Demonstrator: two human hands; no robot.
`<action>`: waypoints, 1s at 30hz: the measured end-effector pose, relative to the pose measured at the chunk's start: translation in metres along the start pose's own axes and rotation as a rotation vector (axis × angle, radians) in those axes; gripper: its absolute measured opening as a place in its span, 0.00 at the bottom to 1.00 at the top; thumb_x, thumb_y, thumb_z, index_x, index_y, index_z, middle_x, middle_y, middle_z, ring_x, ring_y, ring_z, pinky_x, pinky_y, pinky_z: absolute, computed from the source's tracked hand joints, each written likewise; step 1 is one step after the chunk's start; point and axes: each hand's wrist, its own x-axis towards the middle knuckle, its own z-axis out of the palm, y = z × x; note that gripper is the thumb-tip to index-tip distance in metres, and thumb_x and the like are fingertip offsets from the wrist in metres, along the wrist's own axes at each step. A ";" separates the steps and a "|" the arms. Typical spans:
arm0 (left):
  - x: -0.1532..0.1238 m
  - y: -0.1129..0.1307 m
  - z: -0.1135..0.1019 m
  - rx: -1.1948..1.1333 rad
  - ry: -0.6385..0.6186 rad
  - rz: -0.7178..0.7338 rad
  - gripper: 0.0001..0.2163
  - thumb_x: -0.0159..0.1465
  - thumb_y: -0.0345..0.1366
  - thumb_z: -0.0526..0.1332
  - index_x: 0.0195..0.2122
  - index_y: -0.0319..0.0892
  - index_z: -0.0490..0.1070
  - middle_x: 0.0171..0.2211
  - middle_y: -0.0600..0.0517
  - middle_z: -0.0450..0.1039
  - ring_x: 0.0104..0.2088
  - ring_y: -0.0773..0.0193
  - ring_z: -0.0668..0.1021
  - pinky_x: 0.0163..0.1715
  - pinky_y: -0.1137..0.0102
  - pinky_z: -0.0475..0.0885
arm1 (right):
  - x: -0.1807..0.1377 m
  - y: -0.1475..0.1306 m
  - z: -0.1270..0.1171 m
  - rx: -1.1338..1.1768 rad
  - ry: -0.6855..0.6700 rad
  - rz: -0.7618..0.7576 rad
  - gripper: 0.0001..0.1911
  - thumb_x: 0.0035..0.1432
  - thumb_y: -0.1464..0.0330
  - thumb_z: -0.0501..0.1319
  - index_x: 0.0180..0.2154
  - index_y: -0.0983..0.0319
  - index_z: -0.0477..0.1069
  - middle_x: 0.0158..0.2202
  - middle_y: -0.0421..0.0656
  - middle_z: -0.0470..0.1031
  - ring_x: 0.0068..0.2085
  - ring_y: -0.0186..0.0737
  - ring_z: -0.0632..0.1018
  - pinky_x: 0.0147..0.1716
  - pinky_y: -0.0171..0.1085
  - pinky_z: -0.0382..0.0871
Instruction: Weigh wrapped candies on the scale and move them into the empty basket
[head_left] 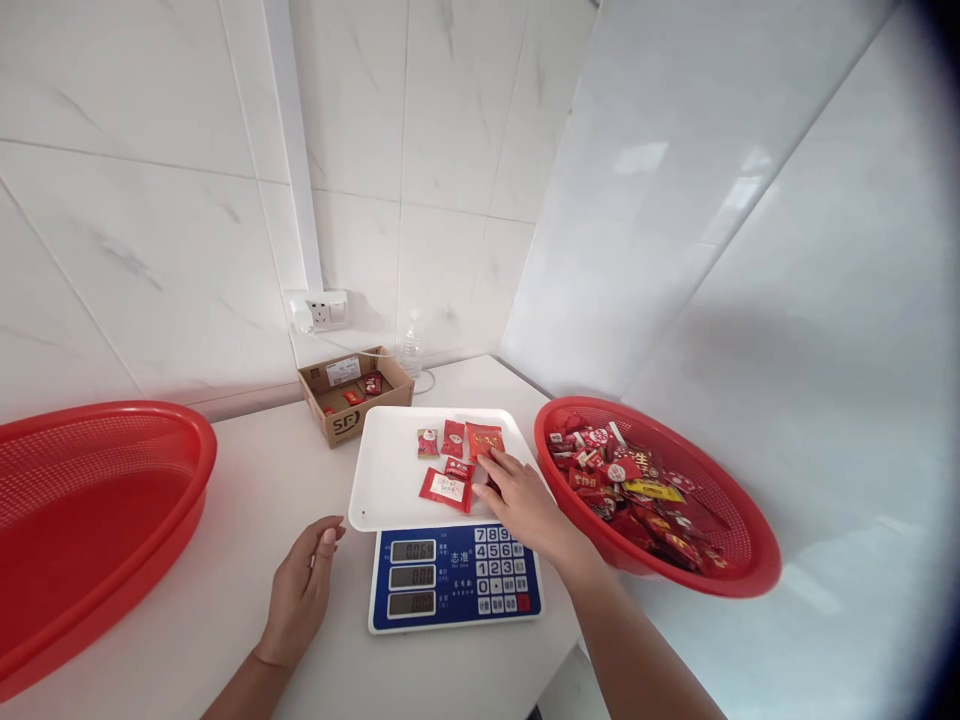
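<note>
My right hand [517,497] is over the right side of the white scale pan [390,465], fingers stretched and apart. Its fingertips touch or hover just above a large red packet [484,438], and a dark red piece shows partly hidden beneath the fingers. Several other small wrapped sweets lie on the pan: a pink-and-green one [427,442], a red one [453,437], and a red packet with a white label [448,487]. My left hand [301,585] rests by the pan's front left corner, its fingers curled in with nothing visible in them.
The blue scale panel [457,578] has three displays and a keypad. To the right, a red basket [761,560] holds many wrapped sweets. Another red basket [191,450] stands at left. Behind are a cardboard box [352,420] with several packets, a clear bottle [412,345] and a wall socket [321,311].
</note>
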 end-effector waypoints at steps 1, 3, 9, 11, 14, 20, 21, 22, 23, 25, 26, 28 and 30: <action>0.000 0.000 0.000 0.002 0.000 0.000 0.19 0.61 0.52 0.49 0.41 0.44 0.69 0.37 0.48 0.76 0.39 0.56 0.78 0.39 0.62 0.75 | -0.002 -0.001 0.000 -0.013 0.004 -0.001 0.27 0.62 0.56 0.45 0.60 0.60 0.58 0.63 0.49 0.54 0.63 0.49 0.56 0.59 0.53 0.47; 0.001 0.001 0.000 0.003 -0.001 0.000 0.20 0.61 0.53 0.49 0.40 0.44 0.70 0.37 0.48 0.76 0.38 0.56 0.78 0.38 0.62 0.75 | -0.004 -0.004 0.000 -0.028 0.009 -0.010 0.27 0.62 0.56 0.46 0.59 0.61 0.59 0.63 0.50 0.55 0.62 0.49 0.57 0.59 0.53 0.49; 0.000 0.001 -0.001 -0.001 0.001 -0.001 0.20 0.61 0.53 0.49 0.40 0.44 0.69 0.37 0.47 0.76 0.38 0.56 0.78 0.38 0.62 0.75 | -0.003 -0.012 -0.001 -0.018 0.051 -0.036 0.27 0.62 0.58 0.46 0.60 0.60 0.57 0.63 0.48 0.56 0.61 0.49 0.60 0.56 0.48 0.57; 0.000 0.000 -0.001 -0.006 0.000 0.002 0.20 0.61 0.53 0.49 0.40 0.44 0.69 0.37 0.48 0.76 0.38 0.56 0.78 0.38 0.62 0.75 | -0.002 -0.014 -0.002 -0.001 0.049 -0.027 0.27 0.62 0.58 0.46 0.60 0.60 0.56 0.63 0.48 0.55 0.62 0.49 0.59 0.55 0.48 0.58; -0.001 -0.001 -0.001 -0.012 -0.003 0.004 0.19 0.62 0.52 0.49 0.40 0.44 0.69 0.37 0.48 0.76 0.39 0.56 0.78 0.39 0.62 0.75 | -0.005 -0.013 -0.003 0.038 0.065 -0.025 0.27 0.62 0.58 0.48 0.60 0.60 0.56 0.63 0.48 0.54 0.62 0.47 0.57 0.57 0.48 0.57; -0.001 0.000 0.000 -0.016 -0.006 0.006 0.19 0.62 0.52 0.49 0.41 0.44 0.69 0.38 0.48 0.76 0.40 0.56 0.78 0.40 0.62 0.75 | -0.016 0.001 -0.008 0.113 0.109 -0.034 0.28 0.57 0.62 0.55 0.60 0.58 0.58 0.62 0.45 0.58 0.61 0.45 0.59 0.58 0.46 0.55; -0.001 0.000 0.000 -0.017 -0.007 0.006 0.19 0.62 0.52 0.49 0.41 0.44 0.69 0.38 0.48 0.76 0.39 0.56 0.78 0.40 0.62 0.75 | -0.016 0.003 -0.008 0.122 0.113 -0.029 0.28 0.57 0.63 0.55 0.59 0.58 0.58 0.61 0.45 0.59 0.61 0.45 0.59 0.58 0.46 0.55; 0.000 0.001 0.000 -0.017 -0.007 0.006 0.19 0.62 0.52 0.49 0.41 0.44 0.70 0.38 0.48 0.76 0.39 0.56 0.78 0.39 0.62 0.75 | -0.016 0.004 -0.008 0.126 0.115 -0.020 0.28 0.57 0.64 0.56 0.59 0.58 0.59 0.61 0.46 0.60 0.61 0.45 0.60 0.59 0.46 0.55; 0.000 0.001 0.000 -0.017 -0.008 0.006 0.19 0.62 0.52 0.49 0.41 0.44 0.70 0.37 0.48 0.76 0.39 0.56 0.78 0.39 0.62 0.75 | -0.016 0.004 -0.007 0.123 0.116 -0.013 0.27 0.57 0.64 0.56 0.59 0.59 0.59 0.61 0.46 0.60 0.61 0.46 0.60 0.59 0.46 0.54; 0.000 0.001 -0.001 -0.015 -0.008 0.006 0.19 0.62 0.52 0.49 0.41 0.44 0.70 0.37 0.48 0.76 0.38 0.56 0.78 0.38 0.62 0.75 | -0.013 0.003 -0.006 0.104 0.118 -0.003 0.27 0.57 0.65 0.55 0.59 0.61 0.59 0.61 0.48 0.59 0.61 0.46 0.59 0.59 0.47 0.54; -0.001 0.001 -0.001 -0.013 -0.008 0.007 0.19 0.62 0.52 0.49 0.40 0.44 0.70 0.37 0.47 0.76 0.38 0.56 0.78 0.38 0.62 0.75 | -0.011 0.002 -0.005 0.094 0.122 -0.004 0.27 0.57 0.65 0.55 0.59 0.62 0.59 0.61 0.48 0.59 0.61 0.47 0.59 0.59 0.47 0.54; -0.001 0.001 -0.001 -0.009 -0.006 0.009 0.19 0.62 0.52 0.49 0.40 0.44 0.70 0.37 0.48 0.76 0.38 0.56 0.78 0.38 0.62 0.75 | -0.007 -0.001 -0.002 0.079 0.130 -0.019 0.26 0.58 0.66 0.54 0.59 0.62 0.59 0.61 0.49 0.58 0.62 0.47 0.58 0.59 0.47 0.54; -0.001 -0.001 -0.001 -0.007 -0.003 0.012 0.19 0.62 0.52 0.49 0.41 0.44 0.70 0.38 0.48 0.76 0.39 0.56 0.78 0.39 0.62 0.75 | -0.004 -0.003 0.000 0.069 0.141 -0.036 0.26 0.58 0.66 0.54 0.58 0.61 0.60 0.62 0.49 0.58 0.62 0.47 0.58 0.59 0.48 0.54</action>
